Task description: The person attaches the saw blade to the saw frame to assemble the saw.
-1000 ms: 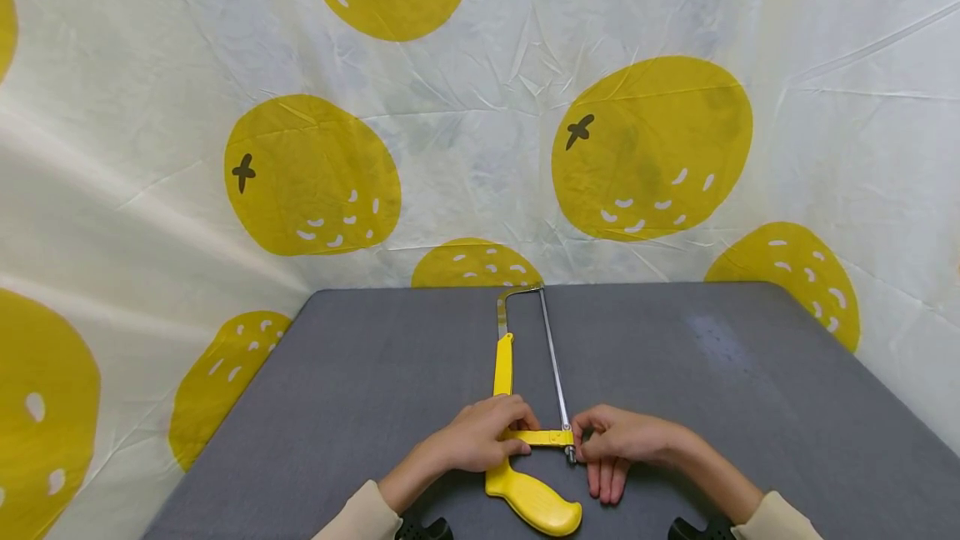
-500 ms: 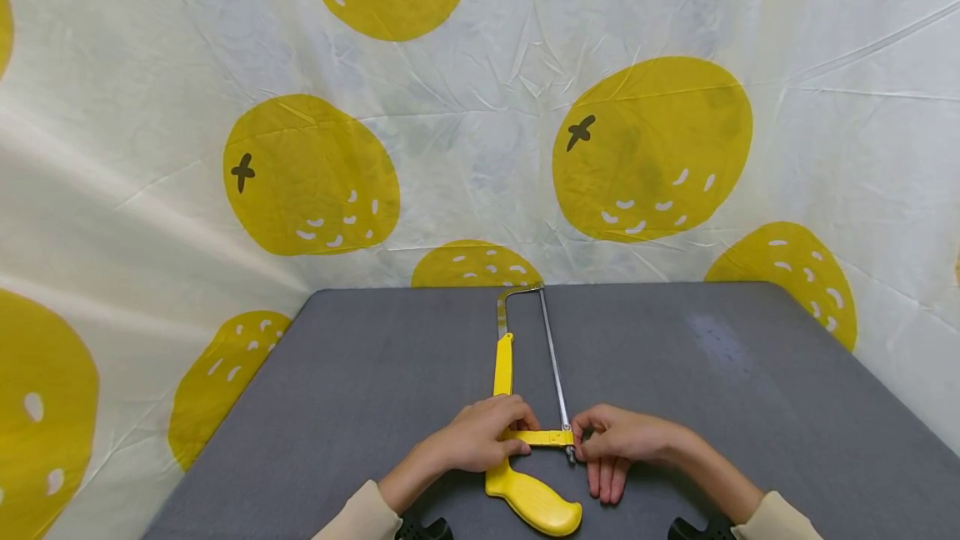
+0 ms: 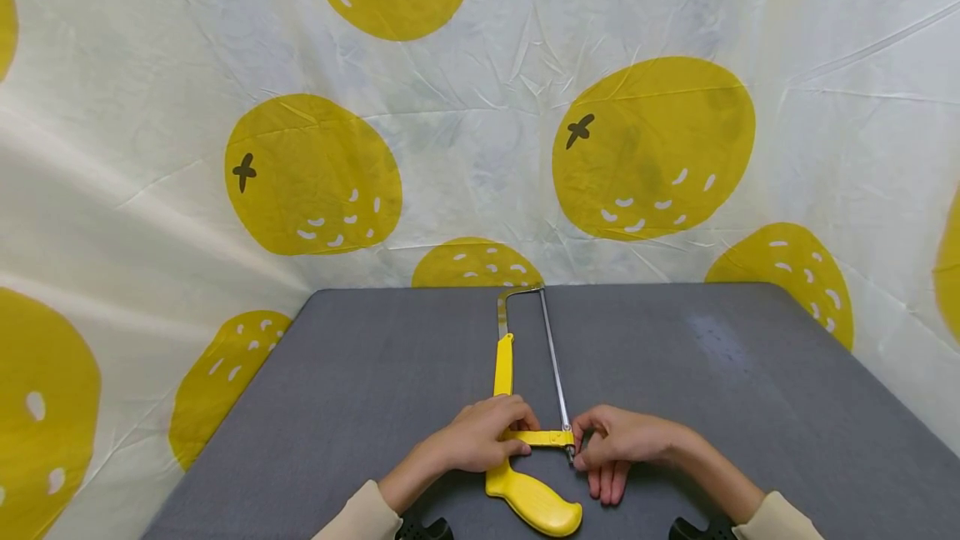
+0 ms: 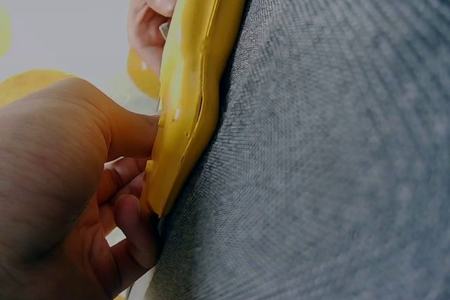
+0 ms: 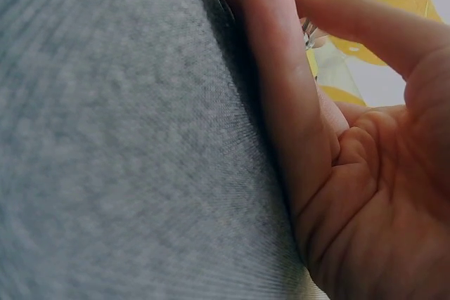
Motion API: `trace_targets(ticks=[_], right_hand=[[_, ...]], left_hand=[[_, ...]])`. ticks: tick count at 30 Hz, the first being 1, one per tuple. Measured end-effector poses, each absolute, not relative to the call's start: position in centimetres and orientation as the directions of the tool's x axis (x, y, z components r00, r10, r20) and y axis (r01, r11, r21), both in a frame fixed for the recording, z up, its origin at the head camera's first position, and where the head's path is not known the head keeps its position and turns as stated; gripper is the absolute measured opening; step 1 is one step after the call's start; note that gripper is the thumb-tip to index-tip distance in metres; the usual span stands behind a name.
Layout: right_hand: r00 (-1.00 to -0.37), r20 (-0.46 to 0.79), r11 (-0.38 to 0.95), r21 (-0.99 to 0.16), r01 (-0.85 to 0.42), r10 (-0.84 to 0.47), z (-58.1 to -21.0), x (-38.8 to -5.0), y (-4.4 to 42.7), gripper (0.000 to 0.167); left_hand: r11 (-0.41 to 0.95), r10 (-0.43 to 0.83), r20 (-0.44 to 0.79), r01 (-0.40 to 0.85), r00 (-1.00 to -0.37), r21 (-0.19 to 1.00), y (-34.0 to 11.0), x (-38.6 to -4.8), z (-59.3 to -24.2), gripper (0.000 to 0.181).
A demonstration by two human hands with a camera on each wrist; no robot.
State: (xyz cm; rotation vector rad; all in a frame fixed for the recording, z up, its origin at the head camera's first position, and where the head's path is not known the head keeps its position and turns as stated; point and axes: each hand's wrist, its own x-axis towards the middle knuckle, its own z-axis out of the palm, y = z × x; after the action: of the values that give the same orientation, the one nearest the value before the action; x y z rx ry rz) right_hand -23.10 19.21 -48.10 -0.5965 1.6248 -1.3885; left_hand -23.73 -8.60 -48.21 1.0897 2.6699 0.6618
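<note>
A hacksaw with a yellow handle (image 3: 536, 505) lies flat on the grey table, its bow pointing away from me. Its blade (image 3: 553, 348) runs along the right side. My left hand (image 3: 476, 436) grips the yellow frame just above the handle, thumb and fingers at the crossbar (image 3: 543, 438). In the left wrist view that thumb presses against the yellow body (image 4: 186, 89). At the crossbar's right end, my right hand (image 3: 626, 438) pinches the small metal wing nut (image 3: 571, 455) between thumb and index finger. Its other fingers rest on the table; they partly hide the nut in the right wrist view.
The grey table (image 3: 375, 382) ends at a white cloth (image 3: 480, 157) printed with large yellow fruit shapes, which hangs behind and at the sides. The bow's far end (image 3: 525, 288) reaches the table's back edge.
My right thumb has moved down and inward onto the wing nut, whose visible angle has shifted. The left hand and the hacksaw have stayed in place.
</note>
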Motion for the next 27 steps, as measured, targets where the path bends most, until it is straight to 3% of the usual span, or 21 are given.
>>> trace_targets(ticks=[27], right_hand=[[-0.509,-0.325,0.268,-0.946,0.185,-0.797,-47.85,-23.30,19.39,0.011]], left_hand=[[0.639,0.690,-0.013,0.602,-0.724,0.479,-8.23,-23.82,-47.80,0.015]])
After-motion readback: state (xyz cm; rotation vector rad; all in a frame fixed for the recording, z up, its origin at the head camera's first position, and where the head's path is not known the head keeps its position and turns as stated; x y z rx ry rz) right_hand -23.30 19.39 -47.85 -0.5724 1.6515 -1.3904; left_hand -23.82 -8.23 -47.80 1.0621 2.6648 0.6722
